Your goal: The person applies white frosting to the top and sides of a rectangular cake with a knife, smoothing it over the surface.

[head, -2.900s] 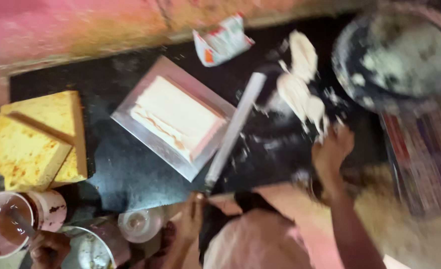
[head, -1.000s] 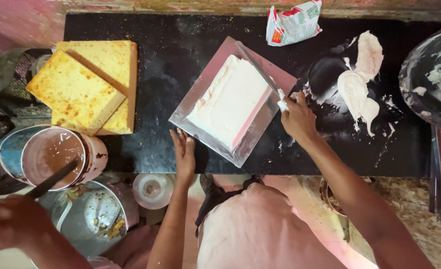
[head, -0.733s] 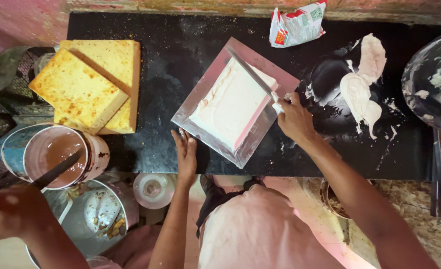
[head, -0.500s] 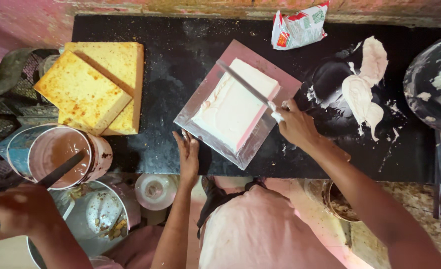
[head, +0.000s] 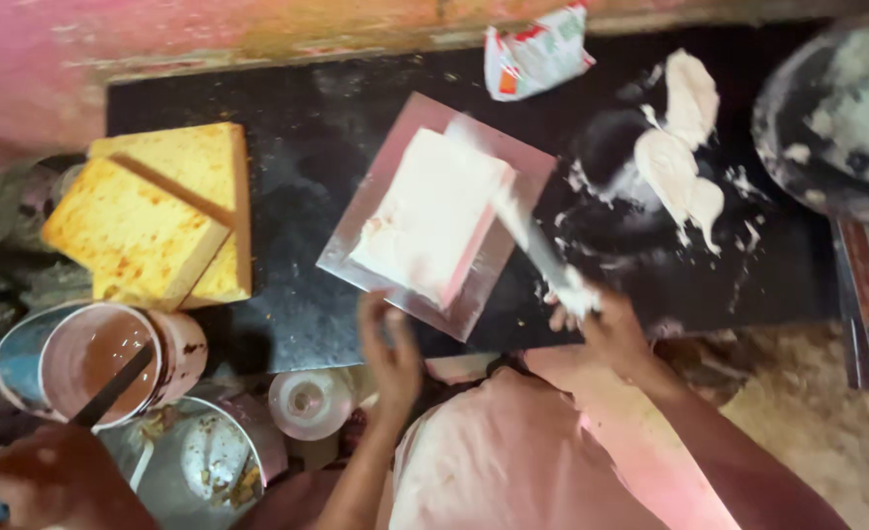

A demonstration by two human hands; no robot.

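Note:
A square cake covered in white cream (head: 433,211) sits on a silver board (head: 513,162) on the black counter (head: 287,108). My left hand (head: 390,348) rests at the board's near edge, fingers touching it. My right hand (head: 601,319) grips the handle of a long palette knife (head: 518,221), whose cream-smeared blade lies along the cake's right side. The image is blurred by motion.
Two yellow sponge slabs (head: 155,221) lie at the left. A pile of white cream (head: 680,162) is smeared on the counter at the right, beside a dark bowl (head: 832,118). A packet (head: 538,54) lies at the back. Another person's hand (head: 52,481) and cups (head: 110,358) are lower left.
The board and cake have turned. My right hand has drawn back toward me, and the knife now runs along the cake's right side instead of across its top.

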